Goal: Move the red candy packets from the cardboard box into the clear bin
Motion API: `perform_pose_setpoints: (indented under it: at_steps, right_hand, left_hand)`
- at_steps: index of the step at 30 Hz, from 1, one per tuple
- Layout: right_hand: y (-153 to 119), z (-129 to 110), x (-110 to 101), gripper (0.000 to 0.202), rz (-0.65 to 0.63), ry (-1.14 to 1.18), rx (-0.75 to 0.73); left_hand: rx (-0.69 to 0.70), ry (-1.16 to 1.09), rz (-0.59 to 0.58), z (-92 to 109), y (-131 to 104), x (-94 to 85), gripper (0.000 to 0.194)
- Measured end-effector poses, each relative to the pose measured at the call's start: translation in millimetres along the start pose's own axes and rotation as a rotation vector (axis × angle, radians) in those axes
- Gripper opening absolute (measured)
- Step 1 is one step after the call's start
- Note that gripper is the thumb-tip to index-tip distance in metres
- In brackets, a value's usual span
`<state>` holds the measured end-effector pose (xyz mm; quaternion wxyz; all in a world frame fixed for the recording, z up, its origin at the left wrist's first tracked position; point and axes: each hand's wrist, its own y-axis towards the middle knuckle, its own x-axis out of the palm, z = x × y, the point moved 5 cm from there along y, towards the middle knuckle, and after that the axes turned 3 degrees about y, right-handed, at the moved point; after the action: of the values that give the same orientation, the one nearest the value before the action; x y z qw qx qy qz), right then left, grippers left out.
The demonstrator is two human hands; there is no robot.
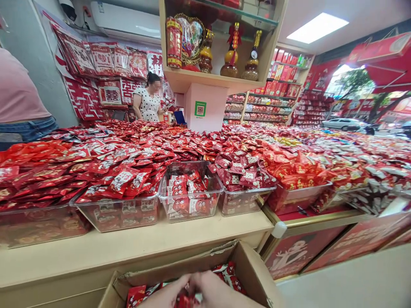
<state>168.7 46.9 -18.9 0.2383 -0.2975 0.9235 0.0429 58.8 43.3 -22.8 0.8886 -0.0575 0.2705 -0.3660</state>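
Left hand (175, 292) and right hand (215, 291), I close both around red packets (184, 301) in the near carton (258, 280), where more lie. Farther off, one clear bin (214, 202) is part-filled; its left neighbour (120, 217) and right neighbour (245, 202) stand heaped.

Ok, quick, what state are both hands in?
Left hand: curled at the red packets; grip too blurred to tell.
Right hand: against the left, also curled; grip unclear.
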Motion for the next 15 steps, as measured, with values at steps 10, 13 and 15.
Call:
perform_pose_setpoints:
  at_steps: [10, 13, 15]
  right_hand:
    - [10, -3, -24, 0.02, 0.139, 0.644, 0.034]
    - [9, -6, -33, 0.027, 0.196, 0.75, 0.005]
    - [8, -5, -39, 0.029, 0.232, 0.704, 0.036]
  left_hand:
    - [0.082, -0.326, 0.148, 28, 4, -18.9, 0.044]
    - [0.052, -0.345, 0.28, 28, 2, -28.4, 0.04]
    - [0.016, -0.411, 0.374, 26, 0, -33.8, 0.039]
